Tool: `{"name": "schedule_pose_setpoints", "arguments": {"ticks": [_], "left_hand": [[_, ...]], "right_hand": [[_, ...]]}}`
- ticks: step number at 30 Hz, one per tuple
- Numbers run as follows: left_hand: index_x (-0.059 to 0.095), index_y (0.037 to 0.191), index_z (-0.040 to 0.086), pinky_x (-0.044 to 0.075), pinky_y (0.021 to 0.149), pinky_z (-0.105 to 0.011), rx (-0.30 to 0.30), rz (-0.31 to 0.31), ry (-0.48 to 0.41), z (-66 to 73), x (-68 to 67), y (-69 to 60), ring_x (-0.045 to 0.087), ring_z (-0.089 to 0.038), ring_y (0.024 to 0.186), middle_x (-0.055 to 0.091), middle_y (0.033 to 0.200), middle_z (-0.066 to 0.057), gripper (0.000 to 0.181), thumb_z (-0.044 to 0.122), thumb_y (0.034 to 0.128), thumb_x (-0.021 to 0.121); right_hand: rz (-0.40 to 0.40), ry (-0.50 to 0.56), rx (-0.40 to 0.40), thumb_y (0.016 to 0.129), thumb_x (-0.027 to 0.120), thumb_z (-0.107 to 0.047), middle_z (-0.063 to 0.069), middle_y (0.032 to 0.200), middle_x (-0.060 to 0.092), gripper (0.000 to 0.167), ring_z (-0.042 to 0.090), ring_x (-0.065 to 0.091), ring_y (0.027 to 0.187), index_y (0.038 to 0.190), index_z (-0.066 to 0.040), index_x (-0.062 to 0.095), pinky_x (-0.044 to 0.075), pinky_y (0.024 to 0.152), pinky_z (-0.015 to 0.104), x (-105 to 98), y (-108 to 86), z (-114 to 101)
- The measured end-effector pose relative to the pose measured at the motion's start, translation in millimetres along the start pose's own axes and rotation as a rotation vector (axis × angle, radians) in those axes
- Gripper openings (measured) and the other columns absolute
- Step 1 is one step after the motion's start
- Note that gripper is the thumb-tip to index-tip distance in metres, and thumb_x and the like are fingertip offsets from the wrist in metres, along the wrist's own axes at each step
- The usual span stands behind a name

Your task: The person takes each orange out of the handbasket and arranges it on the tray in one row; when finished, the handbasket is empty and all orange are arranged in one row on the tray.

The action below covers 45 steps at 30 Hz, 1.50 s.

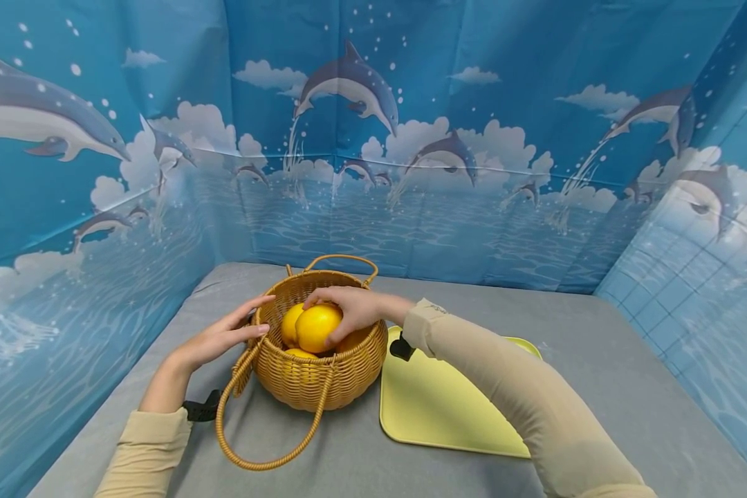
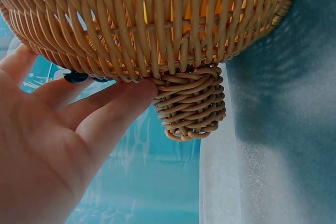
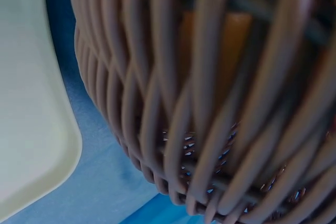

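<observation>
A brown wicker basket [image 1: 320, 387] stands on the grey surface with several round yellow fruits inside. My right hand [image 1: 356, 308] reaches over its rim and grips one yellow fruit [image 1: 319, 328], fingers at the far side and thumb at the near side. Another yellow fruit [image 1: 290, 325] lies just left of it. At the basket's left rim, my left hand [image 1: 220, 339] rests with fairly straight fingers. In the left wrist view, the left fingers [image 2: 113, 106] touch the woven side near a small wicker piece [image 2: 190, 106]. The right wrist view shows only weave up close; the right hand is hidden there.
A pale yellow tray [image 1: 442, 408] lies right of the basket, partly under the right forearm. One looped basket handle [image 1: 268, 465] hangs toward the front, another [image 1: 342, 256] stands at the back. Dolphin-print curtains [image 1: 423, 221] enclose the surface.
</observation>
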<state>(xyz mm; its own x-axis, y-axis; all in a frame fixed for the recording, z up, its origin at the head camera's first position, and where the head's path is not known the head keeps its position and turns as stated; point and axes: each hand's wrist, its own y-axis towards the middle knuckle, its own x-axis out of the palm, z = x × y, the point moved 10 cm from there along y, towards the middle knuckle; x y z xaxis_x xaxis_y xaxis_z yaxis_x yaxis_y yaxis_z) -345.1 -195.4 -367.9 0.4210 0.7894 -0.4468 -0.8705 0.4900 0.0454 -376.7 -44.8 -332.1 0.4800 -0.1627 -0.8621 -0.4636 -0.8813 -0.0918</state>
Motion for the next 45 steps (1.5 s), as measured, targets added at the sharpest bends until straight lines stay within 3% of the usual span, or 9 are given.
{"name": "schedule_pose_setpoints", "arguments": {"ticks": [7, 14, 21, 28, 32, 36, 45], "left_hand": [[0.022, 0.150, 0.024, 0.030, 0.098, -0.058, -0.007, -0.004, -0.007, -0.4, 1.5, -0.1, 0.009, -0.039, 0.139, 0.003, 0.156, -0.011, 0.057, 0.031, 0.0989, 0.047], [0.022, 0.150, 0.024, 0.030, 0.098, -0.058, -0.002, -0.002, -0.010, 0.0, 0.8, 0.2, 0.008, -0.039, 0.139, 0.003, 0.156, -0.011, 0.058, 0.031, 0.0988, 0.048], [0.022, 0.150, 0.026, 0.029, 0.099, -0.059, 0.008, 0.001, -0.005, 0.0, -1.0, -1.1, 0.007, -0.039, 0.139, 0.004, 0.156, -0.011, 0.057, 0.030, 0.0991, 0.047], [0.022, 0.150, 0.023, 0.029, 0.099, -0.059, 0.011, 0.000, -0.007, 0.6, -0.6, -0.2, 0.008, -0.039, 0.139, 0.004, 0.156, -0.010, 0.058, 0.030, 0.0990, 0.047], [0.022, 0.150, 0.021, 0.030, 0.098, -0.057, 0.019, 0.001, 0.000, 1.2, -0.6, 0.3, 0.009, -0.038, 0.139, 0.005, 0.156, -0.010, 0.058, 0.030, 0.0990, 0.048], [0.022, 0.150, 0.022, 0.030, 0.098, -0.057, 0.017, 0.003, 0.002, 1.8, -0.6, 0.3, 0.010, -0.038, 0.139, 0.005, 0.156, -0.010, 0.058, 0.030, 0.0990, 0.048], [0.022, 0.150, 0.022, 0.031, 0.097, -0.057, 0.019, 0.006, 0.002, 2.8, 0.2, -0.7, 0.010, -0.039, 0.139, 0.005, 0.156, -0.011, 0.058, 0.029, 0.0990, 0.048]], "right_hand": [[0.077, -0.034, -0.051, 0.075, 0.078, -0.031, -0.002, 0.124, 0.051, 0.062, 0.012, 0.049, 0.105, 0.129, -0.021, 0.047, 0.043, 0.085, 0.027, -6.9, -5.0, -4.7], [0.240, 0.117, -0.079, 0.074, 0.079, -0.029, -0.003, 0.120, 0.049, 0.061, 0.014, 0.051, 0.100, 0.127, -0.023, 0.048, 0.046, 0.082, 0.031, -38.6, -21.3, -3.8], [0.434, 0.303, -0.034, 0.075, 0.079, -0.023, 0.003, 0.127, 0.047, 0.064, 0.021, 0.050, 0.105, 0.131, -0.023, 0.047, 0.050, 0.079, 0.036, -70.1, -51.9, -6.1], [0.696, 0.389, 0.044, 0.076, 0.078, -0.018, 0.005, 0.127, 0.050, 0.063, 0.023, 0.050, 0.106, 0.131, -0.025, 0.047, 0.050, 0.080, 0.039, -85.5, -97.8, 3.7], [0.820, 0.436, 0.095, 0.077, 0.078, -0.018, 0.007, 0.126, 0.051, 0.064, 0.026, 0.051, 0.106, 0.132, -0.024, 0.046, 0.051, 0.078, 0.040, -85.7, -125.4, 24.6], [0.893, 0.471, 0.170, 0.080, 0.076, -0.017, 0.011, 0.128, 0.048, 0.066, 0.028, 0.050, 0.106, 0.136, -0.022, 0.041, 0.050, 0.079, 0.043, -79.9, -150.4, 42.6], [0.887, 0.527, 0.372, 0.082, 0.073, -0.024, 0.013, 0.136, 0.040, 0.071, 0.032, 0.048, 0.110, 0.144, -0.023, 0.037, 0.046, 0.083, 0.045, -39.0, -177.1, 92.6]]}}
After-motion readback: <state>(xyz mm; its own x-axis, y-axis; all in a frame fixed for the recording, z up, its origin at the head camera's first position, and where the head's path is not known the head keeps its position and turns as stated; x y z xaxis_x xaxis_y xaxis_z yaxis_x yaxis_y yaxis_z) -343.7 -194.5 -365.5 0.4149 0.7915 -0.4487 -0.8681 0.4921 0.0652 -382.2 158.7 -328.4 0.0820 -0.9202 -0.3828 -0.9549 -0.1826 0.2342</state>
